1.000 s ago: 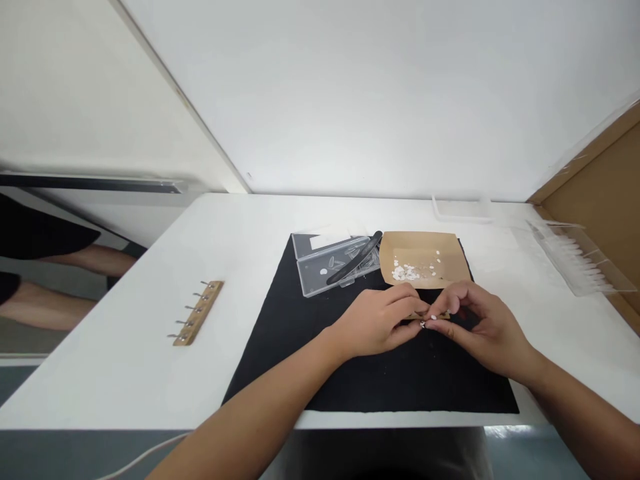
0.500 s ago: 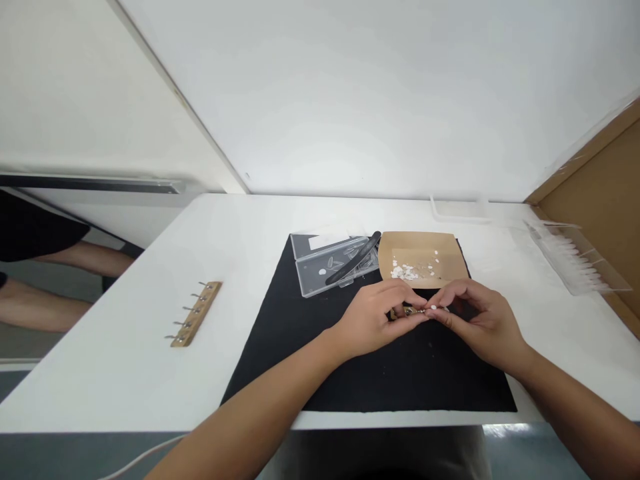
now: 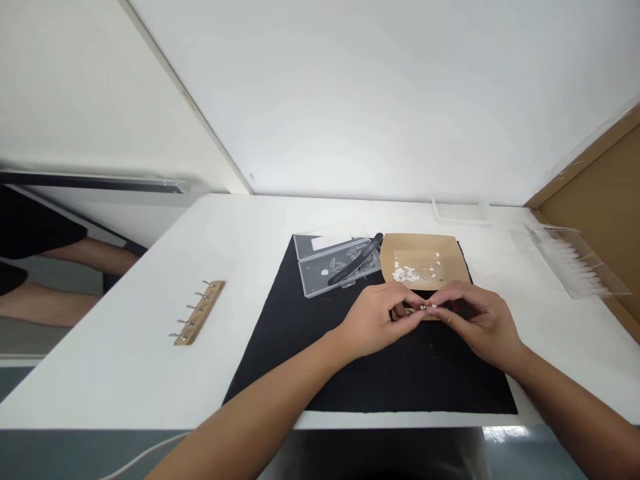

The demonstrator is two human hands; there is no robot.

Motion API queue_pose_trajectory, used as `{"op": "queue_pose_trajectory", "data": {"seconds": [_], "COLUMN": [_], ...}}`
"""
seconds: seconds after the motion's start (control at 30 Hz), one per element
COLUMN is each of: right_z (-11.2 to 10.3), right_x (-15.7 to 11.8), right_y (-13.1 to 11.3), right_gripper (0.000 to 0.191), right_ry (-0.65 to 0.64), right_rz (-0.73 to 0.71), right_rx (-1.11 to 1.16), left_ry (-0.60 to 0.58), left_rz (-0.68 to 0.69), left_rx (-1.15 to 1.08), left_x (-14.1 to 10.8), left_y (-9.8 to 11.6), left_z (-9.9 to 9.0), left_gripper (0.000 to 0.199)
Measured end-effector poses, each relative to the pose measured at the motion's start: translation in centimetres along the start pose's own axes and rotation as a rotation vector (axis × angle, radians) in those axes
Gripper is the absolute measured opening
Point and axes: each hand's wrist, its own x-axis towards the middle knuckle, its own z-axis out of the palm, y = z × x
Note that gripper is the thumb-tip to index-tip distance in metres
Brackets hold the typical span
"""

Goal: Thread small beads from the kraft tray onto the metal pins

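My left hand (image 3: pixel 373 319) and my right hand (image 3: pixel 483 321) meet fingertip to fingertip over the black mat (image 3: pixel 380 383), thumbs and forefingers pinched. A small white disc (image 3: pixel 434 306) shows at my right fingertips. What my left fingers pinch is tiny, partly metallic, and mostly hidden. Behind the fingers, low on the mat, lies a wooden strip (image 3: pixel 429 318) that looks like the one farther left; my hands cover most of it. Just beyond them stands a brown paper tray (image 3: pixel 423 243) with several white discs and bits in it.
An open clear plastic case (image 3: pixel 313 283) holds clear nail tips, with a black curved nail file (image 3: pixel 356 260) across it. A wooden strip with metal clips (image 3: pixel 200 313) lies at left. Bagged nail tips (image 3: pixel 573 263) and a clear tray (image 3: pixel 460 219) sit right. Another person's legs (image 3: pixel 50 303) show left.
The white disc at my right fingertips looks flatter, more edge-on than before. Both hands stay joined in nearly the same place; the view has shifted slightly.
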Motion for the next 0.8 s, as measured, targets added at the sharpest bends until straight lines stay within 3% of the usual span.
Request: {"op": "queue_pose_trajectory", "data": {"seconds": [0.2, 0.47, 0.8], "right_z": [-0.3, -0.83, -0.53], "right_x": [0.26, 0.12, 0.15], "right_y": [-0.33, -0.25, -0.7], "right_gripper": [0.007, 0.022, 0.013], "right_ry": [-0.043, -0.068, -0.018], "right_rz": [-0.116, -0.225, -0.271], "right_rx": [-0.017, -0.071, -0.166], "left_ry": [0.0, 0.01, 0.023], "left_rz": [-0.051, -0.065, 0.053], "left_rx": [0.012, 0.007, 0.053], "left_x": [0.01, -0.03, -0.14], "left_y": [0.33, 0.61, 0.4], "left_z": [-0.07, -0.15, 0.08], "left_gripper": [0.016, 0.01, 0.011]}}
